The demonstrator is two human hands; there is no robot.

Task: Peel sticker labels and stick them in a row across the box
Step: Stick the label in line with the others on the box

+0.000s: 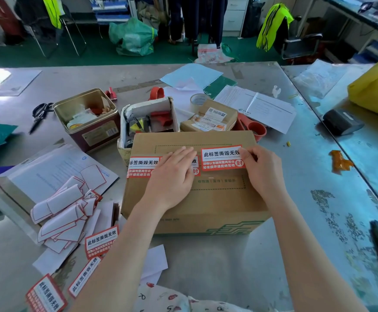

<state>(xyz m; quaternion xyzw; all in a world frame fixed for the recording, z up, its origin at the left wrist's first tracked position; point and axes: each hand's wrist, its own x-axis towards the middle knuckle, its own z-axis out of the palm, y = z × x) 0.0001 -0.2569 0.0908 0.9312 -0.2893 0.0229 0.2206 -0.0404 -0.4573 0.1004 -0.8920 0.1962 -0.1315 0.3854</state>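
At about 7 o'clock, nearest the camera, three unpeeled red-and-white labels (pixel 101 240) lie loose on the grey table (pixel 206 266), and just beyond them a heap of curled white backing papers (pixel 64 212) rests on a printed sheet. The cardboard box (pixel 194 199) sits at the centre of the table with its long axis running 9 to 3 o'clock. The left hand (pixel 174 174) lies flat on its top, fingers together and extended toward 12 o'clock, pressing down on the middle label (pixel 194 165) and hiding most of it. A first label (pixel 143 166) lies stuck at the box's 9 o'clock end, its length along the box. The right hand (pixel 262 167) pinches the 3 o'clock end of a third label (pixel 221 157) between thumb and fingers; this label lies lengthwise in the row, slightly higher than its neighbours. Beyond the box, at 11 o'clock, stand an open tin (pixel 86 120) and a white carton of tools (pixel 147 120), with scissors (pixel 40 114) at 10 o'clock. A small parcel (pixel 210 119), a tape roll (pixel 198 101) and papers (pixel 257 106) lie toward 1 o'clock.
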